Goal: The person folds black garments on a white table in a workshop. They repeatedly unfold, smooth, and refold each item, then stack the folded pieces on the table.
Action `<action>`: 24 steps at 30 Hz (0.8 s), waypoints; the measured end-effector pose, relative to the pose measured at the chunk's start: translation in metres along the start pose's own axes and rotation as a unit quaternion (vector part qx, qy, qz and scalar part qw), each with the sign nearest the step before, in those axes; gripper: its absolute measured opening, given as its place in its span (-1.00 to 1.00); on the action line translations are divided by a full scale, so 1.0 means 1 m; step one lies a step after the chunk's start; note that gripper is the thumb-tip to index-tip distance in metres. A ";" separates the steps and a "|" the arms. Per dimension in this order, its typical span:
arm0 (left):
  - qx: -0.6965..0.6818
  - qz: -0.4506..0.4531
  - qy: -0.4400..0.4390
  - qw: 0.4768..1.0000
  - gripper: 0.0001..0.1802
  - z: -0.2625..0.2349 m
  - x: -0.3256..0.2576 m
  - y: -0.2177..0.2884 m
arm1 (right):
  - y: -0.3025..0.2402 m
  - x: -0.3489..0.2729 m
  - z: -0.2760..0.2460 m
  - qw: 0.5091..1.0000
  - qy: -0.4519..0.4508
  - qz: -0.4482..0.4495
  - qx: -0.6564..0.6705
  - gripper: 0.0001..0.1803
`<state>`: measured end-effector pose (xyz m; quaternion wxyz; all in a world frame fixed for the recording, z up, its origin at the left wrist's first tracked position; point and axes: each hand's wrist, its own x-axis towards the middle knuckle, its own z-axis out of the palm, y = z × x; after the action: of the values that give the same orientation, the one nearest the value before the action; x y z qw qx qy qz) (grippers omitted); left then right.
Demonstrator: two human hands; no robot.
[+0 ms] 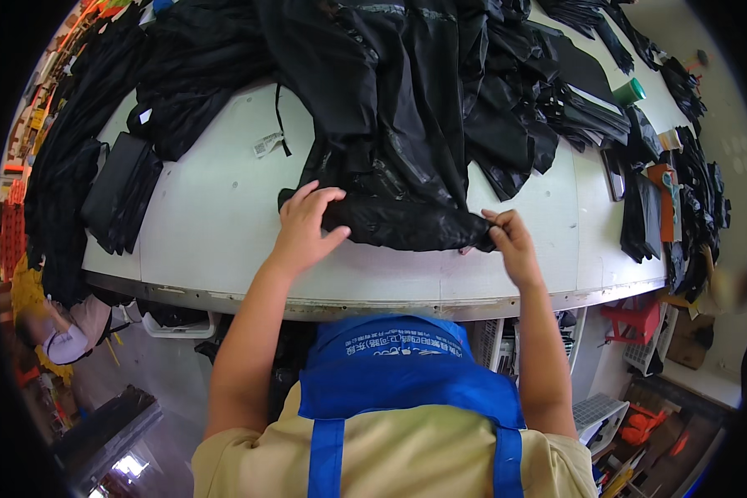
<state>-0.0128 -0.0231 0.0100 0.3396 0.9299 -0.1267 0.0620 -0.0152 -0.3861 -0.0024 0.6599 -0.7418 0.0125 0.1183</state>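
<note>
Black garment (386, 158), pinched at 1 end by the right hand (514, 247), touches the left hand (301, 232), fingers (325, 197) spread.

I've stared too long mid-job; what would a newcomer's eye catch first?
Probably the shiny black garment, spread over the white table at centre, its near edge pinched by the right hand. Next, the bright blue apron at bottom centre, and the green cylinder at upper right.

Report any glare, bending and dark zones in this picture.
Head view: the front edge of the table bows downward, probably lens distortion; head view: pale shine streaks the black garment; head view: a washed-out bright patch sits at lower left; head view: corners fall to black, while the left hand and right hand look fairly sharp.
</note>
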 end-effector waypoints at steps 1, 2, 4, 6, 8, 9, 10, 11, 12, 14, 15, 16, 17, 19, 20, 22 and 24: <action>0.013 0.008 -0.028 0.999 -0.62 -0.002 0.003 0.004 | -0.003 0.006 -0.006 0.999 -0.006 0.014 0.041 -0.94; 0.019 -0.007 -0.040 0.999 -0.55 0.005 0.006 -0.003 | -0.005 0.013 -0.011 0.998 -0.032 -0.023 0.042 -0.95; 0.004 -0.055 -0.169 0.984 -0.54 0.000 0.022 -0.015 | -0.007 0.022 -0.017 0.996 -0.045 -0.023 0.072 -0.97; -0.069 -0.101 -0.196 0.973 -0.58 -0.013 0.030 -0.007 | -0.008 0.025 -0.028 0.997 -0.039 -0.032 0.064 -0.97; -0.247 -0.142 -0.242 0.928 -0.61 -0.032 0.037 0.005 | -0.016 0.029 -0.038 0.996 -0.031 -0.051 0.067 -0.93; -0.330 -0.162 -0.262 0.892 -0.62 -0.043 0.041 0.012 | -0.023 0.031 -0.039 0.997 -0.023 -0.056 0.042 -0.92; -0.328 -0.148 -0.288 0.887 -0.63 -0.052 0.044 0.021 | -0.028 0.034 -0.040 0.998 -0.017 -0.058 0.027 -0.91; -0.334 -0.143 -0.298 0.883 -0.63 -0.056 0.045 0.024 | -0.032 0.036 -0.040 0.998 -0.011 -0.061 0.013 -0.91; -0.341 -0.136 -0.308 0.878 -0.62 -0.060 0.046 0.026 | -0.035 0.039 -0.040 0.997 -0.002 -0.075 -0.005 -0.91; -0.333 -0.122 -0.341 0.871 -0.59 -0.073 0.051 0.038 | -0.041 0.043 -0.042 0.994 0.016 -0.102 -0.041 -0.90; -0.333 -0.118 -0.344 0.870 -0.58 -0.076 0.051 0.040 | -0.044 0.044 -0.041 0.993 0.019 -0.108 -0.048 -0.90; -0.333 -0.114 -0.347 0.869 -0.57 -0.078 0.051 0.042 | -0.047 0.045 -0.042 0.992 0.023 -0.113 -0.055 -0.90; -0.333 -0.109 -0.350 0.869 -0.56 -0.079 0.050 0.044 | -0.049 0.046 -0.042 0.991 0.027 -0.119 -0.061 -0.89; -0.349 -0.105 -0.357 0.860 -0.50 -0.077 0.047 0.041 | -0.049 0.045 -0.043 0.988 0.055 -0.109 -0.093 -0.89; -0.351 -0.093 -0.359 0.860 -0.49 -0.075 0.047 0.039 | -0.045 0.044 -0.044 0.985 0.066 -0.104 -0.121 -0.90; -0.290 -0.019 -0.367 0.884 -0.47 -0.066 0.044 0.031 | -0.040 0.039 -0.043 0.981 0.082 -0.077 -0.159 -0.92; -0.191 0.056 -0.336 0.920 -0.46 -0.043 0.018 0.020 | -0.035 0.026 -0.051 0.988 0.022 -0.071 -0.132 -0.90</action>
<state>-0.0024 -0.0139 0.0588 0.4440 0.8050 -0.2946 -0.2610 0.0244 -0.4285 0.0315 0.5625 -0.8239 -0.0417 0.0556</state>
